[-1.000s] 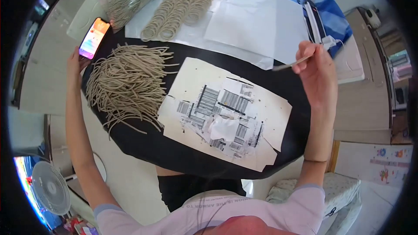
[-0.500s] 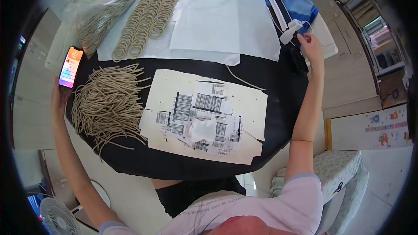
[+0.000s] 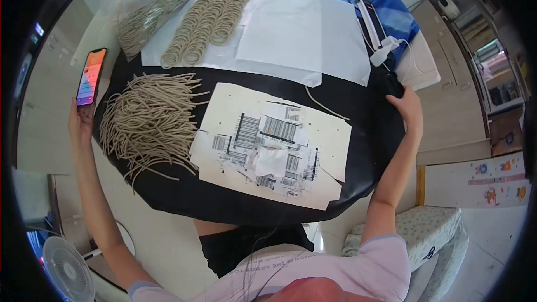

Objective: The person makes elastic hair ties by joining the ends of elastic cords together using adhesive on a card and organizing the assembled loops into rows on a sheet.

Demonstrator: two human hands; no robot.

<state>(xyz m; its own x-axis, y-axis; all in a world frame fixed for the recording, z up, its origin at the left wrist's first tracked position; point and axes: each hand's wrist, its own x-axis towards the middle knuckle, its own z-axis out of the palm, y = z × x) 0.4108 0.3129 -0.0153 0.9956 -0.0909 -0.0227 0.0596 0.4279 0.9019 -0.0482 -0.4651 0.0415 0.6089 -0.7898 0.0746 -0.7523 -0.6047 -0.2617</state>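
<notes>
My left hand [image 3: 83, 120] holds a lit phone [image 3: 91, 77] upright at the table's left edge. To its right lies a large pile of beige cords [image 3: 151, 120]. My right hand [image 3: 408, 106] is at the right edge of the black table cover [image 3: 369, 134], touching a dark object [image 3: 391, 84] whose shape is unclear. A cream board with barcode labels [image 3: 330, 140] lies in the middle, a crumpled white piece [image 3: 270, 162] on it. One loose cord [image 3: 324, 103] lies beyond the board's upper edge.
Rows of coiled rings [image 3: 193, 31] and white sheets [image 3: 282, 28] lie at the back, beside a clear bag of cords [image 3: 148, 17]. A white plug with cable [image 3: 385, 51] is at the back right. A fan [image 3: 68, 268] stands lower left, a padded bench [image 3: 430, 226] lower right.
My right hand has let go of a cord, which now lies near the board, and has moved past the white plug down to the dark object. The view has shifted.
</notes>
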